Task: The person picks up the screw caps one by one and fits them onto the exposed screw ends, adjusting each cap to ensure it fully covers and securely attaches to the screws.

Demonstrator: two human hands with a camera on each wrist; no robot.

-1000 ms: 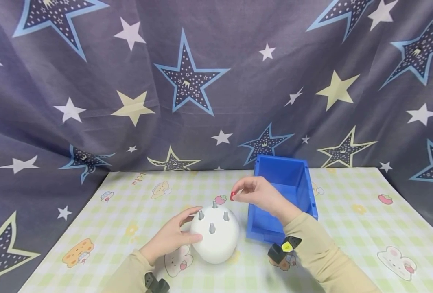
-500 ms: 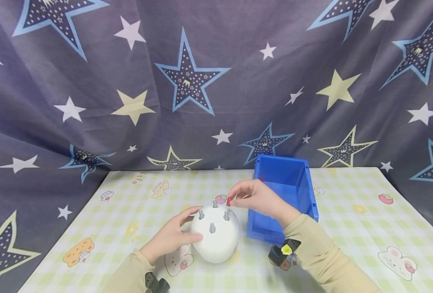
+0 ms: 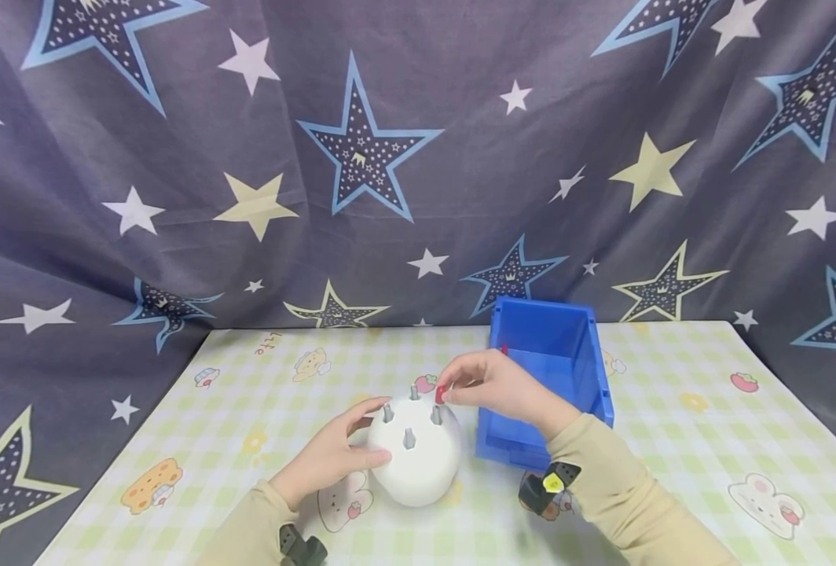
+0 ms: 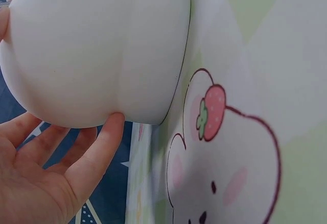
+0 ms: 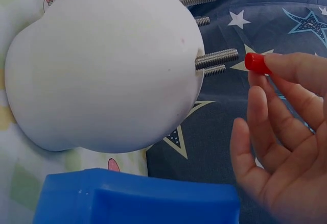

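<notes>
A white rounded body (image 3: 421, 475) stands on the table, with several threaded metal studs (image 5: 217, 59) rising from its top. My left hand (image 3: 333, 454) holds its left side, the thumb in front and the fingers behind; in the left wrist view the fingertips (image 4: 116, 121) touch its smooth wall. Between thumb and fingertips, my right hand (image 3: 503, 387) pinches a small red cylindrical cap (image 5: 257, 63). In the right wrist view the cap lies just off the end of one stud, with a small gap between. The other right fingers are loosely bent.
To the right of the white body is a blue bin (image 3: 602, 385), under the right forearm. A bit of red (image 3: 505, 350) shows inside by its left wall. The table bears a checked cloth (image 3: 199, 440); a star-patterned curtain (image 3: 418, 259) hangs behind.
My right hand has brought the red cap leftward and down, to the right-hand stud. The left hand and the white body have stayed put. A red bit in the bin has come into view.
</notes>
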